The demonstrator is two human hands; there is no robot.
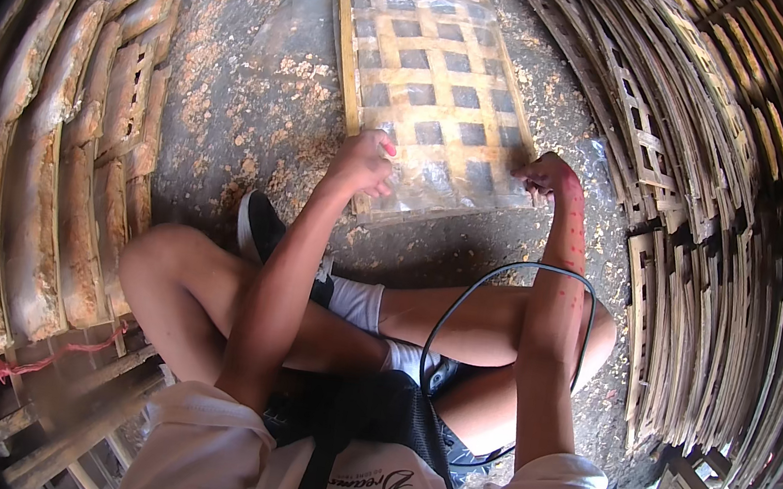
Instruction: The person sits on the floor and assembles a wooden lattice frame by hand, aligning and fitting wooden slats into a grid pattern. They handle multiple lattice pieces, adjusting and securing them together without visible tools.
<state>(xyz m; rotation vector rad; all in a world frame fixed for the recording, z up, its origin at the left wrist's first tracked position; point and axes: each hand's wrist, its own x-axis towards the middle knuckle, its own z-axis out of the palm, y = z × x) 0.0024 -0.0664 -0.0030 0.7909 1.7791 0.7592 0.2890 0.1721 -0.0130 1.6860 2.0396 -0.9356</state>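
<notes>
Lattice panel (434,93) woven and flat on floor (230,127); left hand (362,163) and right hand (545,175) fingers clamped on near edge, probably finishing last strips.

The floor (231,117) is rough grey ground strewn with pale wood shavings, thickest at about ten o'clock of the middle. A clear plastic sheet (290,32) lies flat on it toward twelve o'clock, and a woven lattice panel (436,84) of pale wooden strips rests on that sheet. Stacks of similar lattice panels (708,215) stand on the floor at three o'clock. Rows of rough wooden slabs (60,155) lie stacked along nine o'clock.
</notes>
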